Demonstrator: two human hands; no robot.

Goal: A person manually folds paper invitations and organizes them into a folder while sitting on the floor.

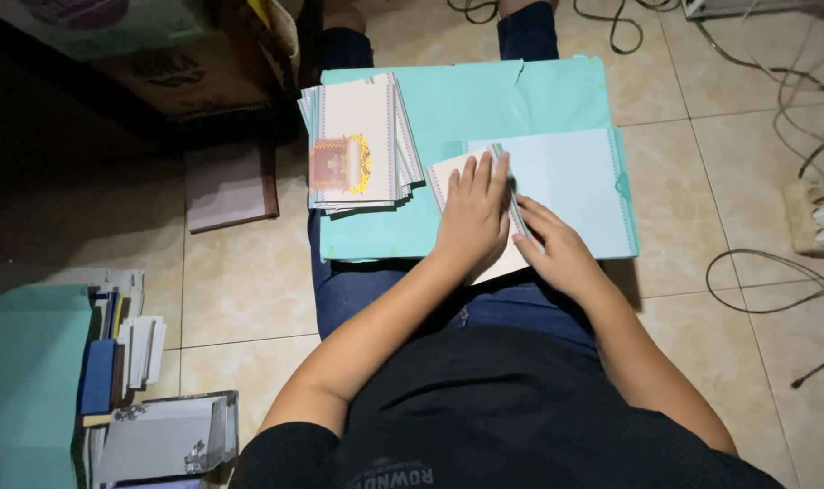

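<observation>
A turquoise folder (pixel 466 100) lies across my lap as a work surface. My left hand (pixel 473 215) presses flat, fingers together, on a cream card (pixel 443 172) with a patterned border. My right hand (pixel 557 249) rests beside it, fingertips at the fold line where the card meets a pale blue sheet (pixel 570 186) lying to the right. A stack of similar cream cards (pixel 357 140), the top one bearing a red and gold ornament, sits on the folder's left part, apart from both hands.
A cardboard box (pixel 190 72) and a dark book (pixel 231 186) lie on the tiled floor at the upper left. Stacked papers and boxes (pixel 126 353) stand at the lower left. Cables (pixel 792 91) and a power strip (pixel 815 217) run along the right.
</observation>
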